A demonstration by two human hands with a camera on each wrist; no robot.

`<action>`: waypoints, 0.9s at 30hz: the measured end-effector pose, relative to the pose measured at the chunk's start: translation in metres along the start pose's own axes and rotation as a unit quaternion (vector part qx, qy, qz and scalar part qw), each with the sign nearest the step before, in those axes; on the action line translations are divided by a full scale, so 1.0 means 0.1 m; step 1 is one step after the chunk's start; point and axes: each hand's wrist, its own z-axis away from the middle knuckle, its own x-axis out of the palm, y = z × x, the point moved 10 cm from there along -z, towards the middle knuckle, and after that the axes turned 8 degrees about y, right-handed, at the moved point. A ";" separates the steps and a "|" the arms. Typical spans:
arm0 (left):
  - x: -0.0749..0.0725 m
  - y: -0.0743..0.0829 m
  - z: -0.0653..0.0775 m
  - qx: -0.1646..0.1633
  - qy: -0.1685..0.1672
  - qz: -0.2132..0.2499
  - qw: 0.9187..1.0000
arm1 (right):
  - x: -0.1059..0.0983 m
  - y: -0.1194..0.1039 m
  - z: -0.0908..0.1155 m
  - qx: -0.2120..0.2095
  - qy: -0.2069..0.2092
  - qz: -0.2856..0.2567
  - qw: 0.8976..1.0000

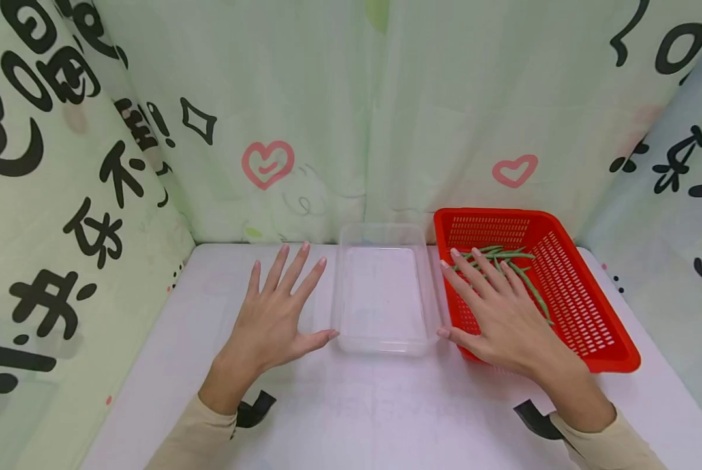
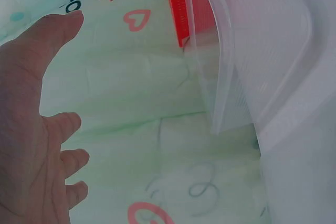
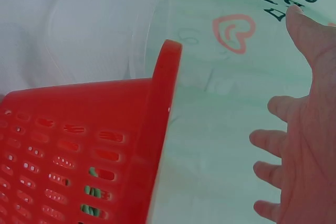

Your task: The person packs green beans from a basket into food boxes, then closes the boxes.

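Note:
My left hand (image 1: 271, 320) is spread, palm down, to the left of a clear plastic container (image 1: 384, 349), with nothing in its grasp. In the head view the thumb tip lies close to the container's left wall; the left wrist view shows a gap between them. Fingers spread, my right hand (image 1: 503, 320) appears over the left part of a red plastic basket (image 1: 597, 313). Green beans (image 1: 530, 287) lie in the basket, partly hidden behind that hand. The right wrist view shows the right hand apart from the basket's rim (image 3: 167, 77), holding nothing.
A white tabletop (image 1: 351, 411) bears the container and basket, which stand side by side near its back edge. Printed curtains (image 1: 339, 98) enclose the back and both sides. Black straps (image 1: 256, 409) show at both wrists.

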 end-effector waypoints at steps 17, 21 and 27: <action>0.02 -0.02 0.02 0.007 0.002 0.002 1.000 | -0.02 0.00 0.03 -0.002 0.005 -0.012 1.000; 0.02 -0.02 0.00 0.012 0.009 0.012 1.000 | -0.03 0.04 0.02 0.014 -0.011 -0.046 0.999; 0.01 -0.03 -0.07 0.019 0.040 0.088 0.995 | -0.10 0.13 0.01 0.053 -0.028 -0.123 0.991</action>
